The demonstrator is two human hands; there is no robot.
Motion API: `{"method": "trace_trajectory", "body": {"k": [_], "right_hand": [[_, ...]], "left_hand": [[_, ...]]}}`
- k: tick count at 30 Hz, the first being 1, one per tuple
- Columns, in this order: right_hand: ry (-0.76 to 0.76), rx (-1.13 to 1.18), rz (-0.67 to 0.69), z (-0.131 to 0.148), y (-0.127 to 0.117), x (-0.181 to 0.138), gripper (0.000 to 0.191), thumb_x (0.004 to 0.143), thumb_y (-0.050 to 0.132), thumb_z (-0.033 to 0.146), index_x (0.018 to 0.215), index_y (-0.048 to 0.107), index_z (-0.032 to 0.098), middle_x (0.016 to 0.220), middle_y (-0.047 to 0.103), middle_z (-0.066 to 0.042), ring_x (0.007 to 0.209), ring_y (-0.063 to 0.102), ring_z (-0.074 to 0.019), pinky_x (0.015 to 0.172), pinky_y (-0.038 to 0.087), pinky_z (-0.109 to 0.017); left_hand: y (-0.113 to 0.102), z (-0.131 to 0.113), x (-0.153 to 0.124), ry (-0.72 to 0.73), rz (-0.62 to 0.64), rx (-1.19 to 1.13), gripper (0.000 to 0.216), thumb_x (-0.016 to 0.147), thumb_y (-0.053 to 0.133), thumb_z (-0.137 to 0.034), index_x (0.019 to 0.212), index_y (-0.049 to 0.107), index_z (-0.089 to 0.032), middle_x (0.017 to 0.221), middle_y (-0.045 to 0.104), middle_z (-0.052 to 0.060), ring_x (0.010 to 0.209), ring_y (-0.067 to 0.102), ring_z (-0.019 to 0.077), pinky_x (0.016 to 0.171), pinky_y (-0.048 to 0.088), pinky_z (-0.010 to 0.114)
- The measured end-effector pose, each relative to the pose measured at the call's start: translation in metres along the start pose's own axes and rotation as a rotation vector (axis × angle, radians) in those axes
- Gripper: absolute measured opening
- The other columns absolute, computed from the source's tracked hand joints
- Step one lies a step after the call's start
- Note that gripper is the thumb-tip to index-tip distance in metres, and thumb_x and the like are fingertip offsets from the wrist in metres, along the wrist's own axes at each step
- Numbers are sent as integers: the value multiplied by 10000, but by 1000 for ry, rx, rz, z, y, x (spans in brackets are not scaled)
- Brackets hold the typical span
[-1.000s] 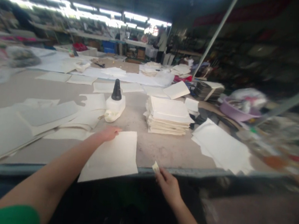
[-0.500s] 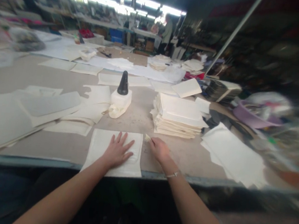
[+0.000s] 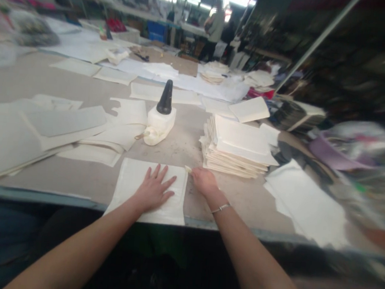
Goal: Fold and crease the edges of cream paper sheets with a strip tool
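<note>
A cream sheet (image 3: 131, 179) lies at the near edge of the table (image 3: 25, 78). My left hand (image 3: 154, 190) rests flat on it with the fingers spread. My right hand (image 3: 202, 182) is at the sheet's top right corner, its fingers pinched on a small pale piece (image 3: 188, 169). A white glue bottle (image 3: 160, 123) with a black cone cap stands just beyond the sheet. To the right of it sits a stack of cream sheets (image 3: 238, 146).
Loose cream sheets (image 3: 61, 127) overlap on the left, and more white sheets (image 3: 306, 203) lie on the right by the table edge. A purple basin (image 3: 334, 156) sits at far right. People stand at the back (image 3: 215, 28). A slanted metal pole (image 3: 318, 41) rises at right.
My left hand moved from the sheet's top edge to lie flat on it. My right hand rose from the table edge with the small piece to the sheet's top right corner.
</note>
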State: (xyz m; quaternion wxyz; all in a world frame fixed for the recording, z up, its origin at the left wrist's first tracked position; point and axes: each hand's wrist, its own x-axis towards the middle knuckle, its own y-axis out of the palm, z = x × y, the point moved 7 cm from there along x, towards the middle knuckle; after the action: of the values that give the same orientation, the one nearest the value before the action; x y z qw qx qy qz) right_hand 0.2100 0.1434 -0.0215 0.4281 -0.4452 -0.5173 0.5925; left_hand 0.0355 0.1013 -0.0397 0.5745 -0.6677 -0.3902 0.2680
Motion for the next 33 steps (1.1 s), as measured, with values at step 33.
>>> {"method": "trace_trajectory", "body": {"k": [33], "right_hand": [[-2,98,-4,58,14,-119,236,956,421,262,844,615,189,858,635,-48,784,567,-153,668,380,-237]], "left_hand": [[0,0,2,-19,30,-89,494,915,423,-436,1371,461,-249,1527,281,126,1410,163,381,1105,102,621]]}}
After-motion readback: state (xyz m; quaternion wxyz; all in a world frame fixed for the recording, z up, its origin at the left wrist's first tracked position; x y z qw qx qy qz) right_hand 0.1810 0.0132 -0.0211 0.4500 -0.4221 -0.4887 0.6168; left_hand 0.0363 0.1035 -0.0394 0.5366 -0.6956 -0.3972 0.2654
